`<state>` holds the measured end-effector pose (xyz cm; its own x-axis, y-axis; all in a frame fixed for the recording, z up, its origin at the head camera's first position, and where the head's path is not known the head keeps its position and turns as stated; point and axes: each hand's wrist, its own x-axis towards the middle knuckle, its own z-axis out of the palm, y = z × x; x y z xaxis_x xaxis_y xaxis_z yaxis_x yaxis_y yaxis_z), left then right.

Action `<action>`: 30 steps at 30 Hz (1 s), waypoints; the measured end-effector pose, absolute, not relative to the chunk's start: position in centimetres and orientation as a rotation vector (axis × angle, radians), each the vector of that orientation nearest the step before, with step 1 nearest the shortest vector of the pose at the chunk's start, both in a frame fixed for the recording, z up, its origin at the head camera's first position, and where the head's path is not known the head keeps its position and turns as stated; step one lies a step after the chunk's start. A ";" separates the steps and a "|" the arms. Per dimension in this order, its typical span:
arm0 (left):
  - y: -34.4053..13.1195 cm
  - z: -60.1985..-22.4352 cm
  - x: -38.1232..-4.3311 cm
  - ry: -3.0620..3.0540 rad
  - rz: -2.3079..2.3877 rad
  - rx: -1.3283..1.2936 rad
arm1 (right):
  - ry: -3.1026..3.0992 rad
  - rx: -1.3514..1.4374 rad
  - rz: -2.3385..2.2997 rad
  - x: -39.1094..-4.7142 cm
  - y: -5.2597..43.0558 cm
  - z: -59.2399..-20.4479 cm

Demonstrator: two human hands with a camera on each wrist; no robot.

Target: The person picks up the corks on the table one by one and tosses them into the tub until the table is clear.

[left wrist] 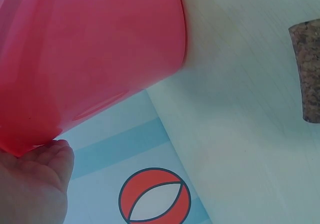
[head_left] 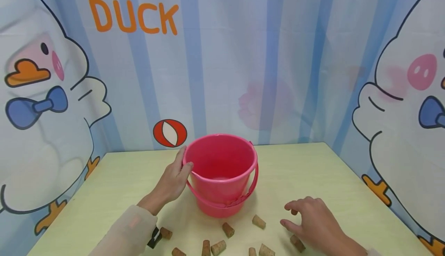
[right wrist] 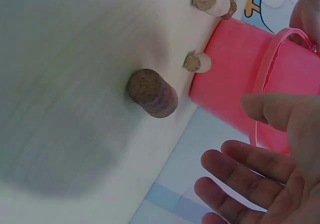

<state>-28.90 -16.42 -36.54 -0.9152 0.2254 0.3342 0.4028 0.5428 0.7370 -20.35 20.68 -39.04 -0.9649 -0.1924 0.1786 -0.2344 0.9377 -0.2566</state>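
A pink bucket (head_left: 222, 194) with a pink handle stands upright on the table. My left hand (head_left: 172, 180) grips its rim on the left side, thumb over the edge and fingers outside. In the left wrist view, the fingertips (left wrist: 61, 146) show against the bucket's wall. To the right of the bucket, my right hand (head_left: 314, 221) hovers with thumb and fingers spread apart. The right wrist view shows nothing between those fingers (right wrist: 225, 169). Close by the right hand lies a dark cork (head_left: 297, 243). Another cork (head_left: 259, 221) lies between that hand and the bucket.
Several more corks lie in front of the bucket, among them one cork (head_left: 228, 229) near its base and one cork (head_left: 166, 233) by the left sleeve. Behind the pale yellow table (head_left: 288, 163) hangs a striped curtain (head_left: 226, 74) printed with ducks.
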 end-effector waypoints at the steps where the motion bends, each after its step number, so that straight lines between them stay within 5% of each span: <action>1: -16.4 -36.6 -28.9 -2.580 -1.311 -0.533 | -2.953 0.320 0.417 -20.3 20.7 -39.2; 30: -16.4 -36.5 -29.0 -2.582 -1.303 -0.529 | -3.130 0.303 0.348 -19.7 21.8 -41.6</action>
